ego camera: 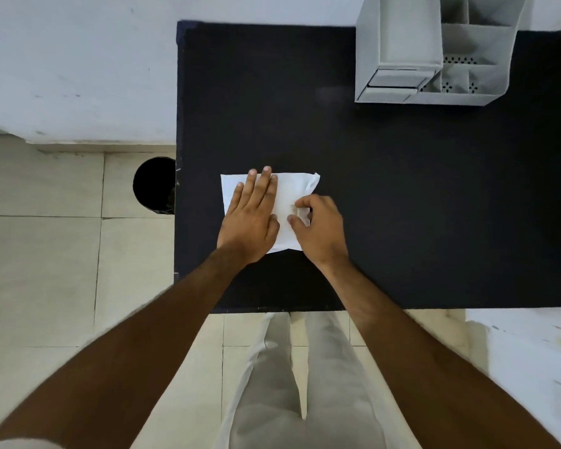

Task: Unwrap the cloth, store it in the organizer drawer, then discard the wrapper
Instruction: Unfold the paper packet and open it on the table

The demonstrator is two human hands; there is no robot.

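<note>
Two bare hands are working over a white wrapped cloth packet (292,192) that is lying flat on a black table top (402,205). The left hand (251,215) is lying palm down on the left part of the packet, fingers straight, held close together and pointing away from the person, pressing the packet against the table. The right hand (319,226) is sitting just to the right of the left hand, its fingers curled, with thumb and forefinger pinching a small pale tab or fold (300,215) on the packet's surface; whether that piece is tape or a wrapper edge is too small to tell. Beyond the right hand's knuckles, the packet's far right corner is looking crumpled. Well ahead of the right hand and off to its right, a grey organizer (399,43) with a shallow drawer (395,81) at its base and open compartments beside it is standing on the far part of the table. To the left of the left hand, past the table edge, a round black bin (153,186) is standing on the tiled floor (46,254). Below both forearms, light trousers (305,384) are showing.
</note>
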